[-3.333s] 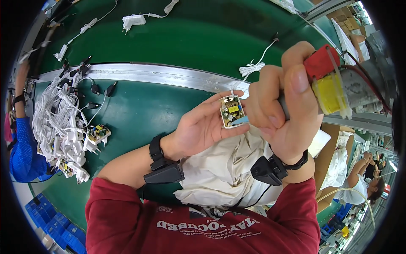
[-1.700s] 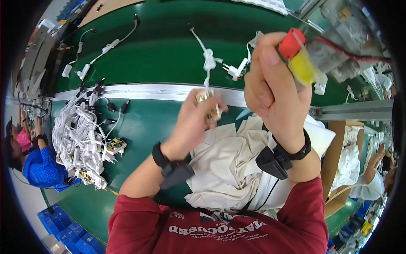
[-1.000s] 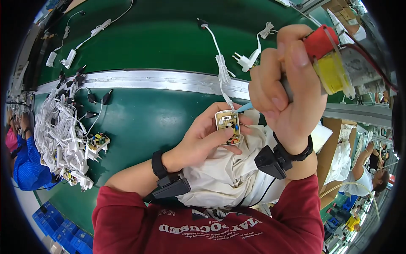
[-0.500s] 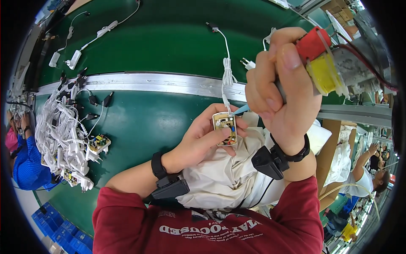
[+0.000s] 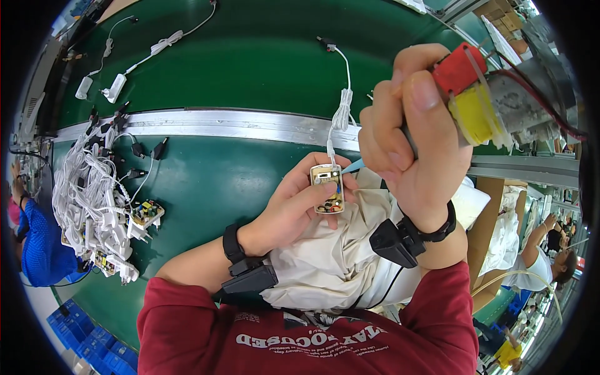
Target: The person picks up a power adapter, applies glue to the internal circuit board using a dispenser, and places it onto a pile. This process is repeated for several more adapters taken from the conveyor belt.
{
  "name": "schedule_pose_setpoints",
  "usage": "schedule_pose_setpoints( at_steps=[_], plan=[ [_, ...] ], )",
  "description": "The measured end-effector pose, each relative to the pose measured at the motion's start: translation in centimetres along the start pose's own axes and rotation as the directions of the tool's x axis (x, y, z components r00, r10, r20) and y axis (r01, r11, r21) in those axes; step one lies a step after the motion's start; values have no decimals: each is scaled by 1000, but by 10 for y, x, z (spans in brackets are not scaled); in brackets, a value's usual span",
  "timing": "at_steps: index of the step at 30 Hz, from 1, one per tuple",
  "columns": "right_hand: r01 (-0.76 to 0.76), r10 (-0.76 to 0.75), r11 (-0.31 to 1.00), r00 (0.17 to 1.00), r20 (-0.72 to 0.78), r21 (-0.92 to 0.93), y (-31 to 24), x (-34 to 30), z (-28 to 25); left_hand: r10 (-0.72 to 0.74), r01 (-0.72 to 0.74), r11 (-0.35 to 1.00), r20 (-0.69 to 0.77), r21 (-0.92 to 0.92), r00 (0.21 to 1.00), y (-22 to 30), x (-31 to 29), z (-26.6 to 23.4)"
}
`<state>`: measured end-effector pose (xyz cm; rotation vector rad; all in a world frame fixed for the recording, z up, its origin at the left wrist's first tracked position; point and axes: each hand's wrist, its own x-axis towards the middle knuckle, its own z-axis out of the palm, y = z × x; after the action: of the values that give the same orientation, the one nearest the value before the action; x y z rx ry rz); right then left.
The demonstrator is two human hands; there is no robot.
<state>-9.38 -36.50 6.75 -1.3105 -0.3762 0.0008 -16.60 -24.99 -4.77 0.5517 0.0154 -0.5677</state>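
1 open white adapter case (image 5: 335, 200) (circuit board showing), clamped in left grip (image 5: 304, 192), thumb on top. Right grip (image 5: 420, 128) closed around 1 handheld tool (image 5: 478, 115); 1 blue tip (image 5: 354, 166) at case's upper right corner. Left of left grip: 1 cable pile (image 5: 90, 187) on tabletop (image 5: 206, 181), uncountable. Farther off, ahead-left: 2 corded adapters (image 5: 114, 89).

Wht lettering (image 5: 275, 339) w/ small txt on red tee (image 5: 187, 340).
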Motion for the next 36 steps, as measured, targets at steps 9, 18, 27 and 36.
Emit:
schedule_pose_setpoints(
  at_steps=[9,18,27,36],
  plan=[
    [27,-27,999,1000,-11,-41,2,-1,-2,-19,19,1000,-2,-21,1000,-1,1,-1],
    [58,-55,998,996,65,-35,3,-1,-5,-29,28,999,-17,-34,999,3,2,2],
    [44,-43,998,998,41,-33,2,-2,-4,-40,38,998,-23,-44,999,3,2,3],
    [11,-10,999,1000,13,-37,-1,-2,0,-36,36,999,-14,-41,999,3,2,3]
  ],
)
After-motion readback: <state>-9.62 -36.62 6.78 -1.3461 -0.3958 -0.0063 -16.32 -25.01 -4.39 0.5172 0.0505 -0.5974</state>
